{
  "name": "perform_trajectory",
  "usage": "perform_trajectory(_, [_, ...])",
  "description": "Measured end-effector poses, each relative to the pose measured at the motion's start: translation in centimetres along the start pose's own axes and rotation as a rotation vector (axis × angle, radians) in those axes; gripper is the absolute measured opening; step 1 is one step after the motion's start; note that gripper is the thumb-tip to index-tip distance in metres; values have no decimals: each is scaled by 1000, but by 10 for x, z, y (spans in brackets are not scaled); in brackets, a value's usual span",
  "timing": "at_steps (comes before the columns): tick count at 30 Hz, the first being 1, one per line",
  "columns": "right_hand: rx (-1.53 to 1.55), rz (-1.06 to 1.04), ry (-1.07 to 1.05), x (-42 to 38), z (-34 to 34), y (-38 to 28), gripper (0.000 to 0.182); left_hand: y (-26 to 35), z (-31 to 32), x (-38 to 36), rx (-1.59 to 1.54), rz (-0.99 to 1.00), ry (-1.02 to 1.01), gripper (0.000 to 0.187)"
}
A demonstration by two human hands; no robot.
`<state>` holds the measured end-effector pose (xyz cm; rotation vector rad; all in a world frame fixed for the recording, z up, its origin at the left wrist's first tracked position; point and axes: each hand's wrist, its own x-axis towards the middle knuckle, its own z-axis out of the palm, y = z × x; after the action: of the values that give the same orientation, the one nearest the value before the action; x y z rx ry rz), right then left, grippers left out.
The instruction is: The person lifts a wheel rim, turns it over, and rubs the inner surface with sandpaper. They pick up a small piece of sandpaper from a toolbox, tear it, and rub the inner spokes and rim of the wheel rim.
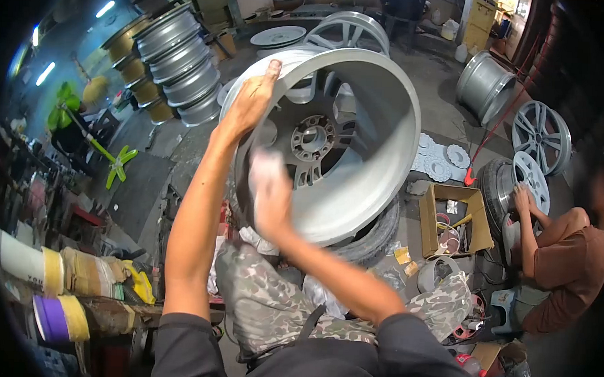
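Note:
A large grey alloy wheel rim [403, 105] stands tilted in front of me, its open barrel facing me and the bolt-hole hub visible deep inside. My left hand [252, 102] grips the rim's upper left edge, thumb along the lip. Inside the barrel's lower left wall is my right hand [271, 194], smeared by motion. Its fingers look closed around something pale and pinkish-white that I cannot make out. Beneath the rim lies a black tire [377, 239], partly hidden by it.
Stacked rims [176, 62] stand at the back left. On the right are a cardboard box [455, 222] with cables, a loose silver rim [485, 85], and a seated person [568, 267] handling a white wheel [531, 178]. Tape rolls [54, 272] sit on the left. A green fan stand [118, 163] lies behind.

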<state>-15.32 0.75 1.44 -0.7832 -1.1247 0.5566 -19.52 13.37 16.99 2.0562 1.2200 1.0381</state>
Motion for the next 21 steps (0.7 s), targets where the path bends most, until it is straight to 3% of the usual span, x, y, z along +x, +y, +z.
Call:
perform_trajectory(1, [40,169,-241,-39,-22,-20,32,-8,3,1,42,156,101,61])
perform_trajectory(2, [-106,11,-352,-75,-42,-9,32,-7,1,0,102,247,110,56])
perform_trajectory(3, [-244,49,-518,-97,-79,3,35,-6,-2,-1,161,332,121,53])
perform_trajectory(4, [-498,-169,-630,-114,-118,39,35,-7,-6,2,153,340,114,53])
perform_trajectory(6, [-857,-274,-918,-122,-219,97,32,-11,-14,5,191,171,42,48])
perform_trajectory(8, [-1185,-270,-866,-79,-291,87,28,-17,-17,15,163,171,34,49])
perform_trajectory(9, [-1246,-94,-630,-62,-322,91,24,-20,-18,21,144,167,25,49])
perform_trajectory(11, [-1426,-4,-379,-23,-376,91,23,-35,-21,39,161,124,-21,45])
perform_trajectory(13, [-1293,-67,-108,3,-393,64,26,-38,-22,45,145,85,-32,47])
perform_trajectory(15, [-1274,77,44,-1,-405,56,26,-27,-27,41,123,17,-55,48])
perform_trajectory(17, [-1254,169,-19,-20,-412,65,26,-28,-30,41,104,-50,-80,50])
perform_trajectory(19, [-1227,258,-86,-40,-413,72,26,-36,-31,43,45,133,34,48])
perform_trajectory(21, [-1228,251,-105,-55,-407,78,26,-36,-36,44,3,13,-1,49])
